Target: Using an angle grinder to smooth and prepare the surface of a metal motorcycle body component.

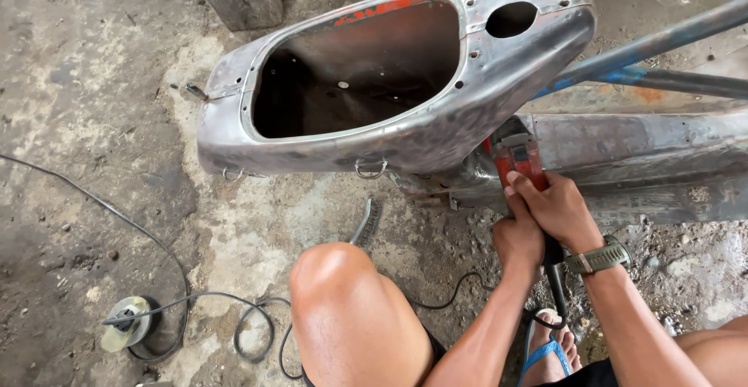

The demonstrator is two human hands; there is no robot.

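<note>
My right hand (555, 209) is wrapped over the red grinder (518, 159), fingers curled tight around its body. My left hand (517, 240) sits just below and against the right, clenched on the grinder's black handle (555, 274). The grinder's head, just ahead of my knuckles, meets the lower edge of the bare metal scooter shell (405, 134); I cannot tell the exact contact point. Beyond the hands, the shell's rim curves left, with two small wire loops (371, 170) hanging from it. Open floor lies to the left of my knee (343, 293). A strip of red paint (374, 10) remains on the far inner rim. A black cord (195, 297) loops over the stained concrete floor (78, 83) to a round disc (125, 323).
</note>
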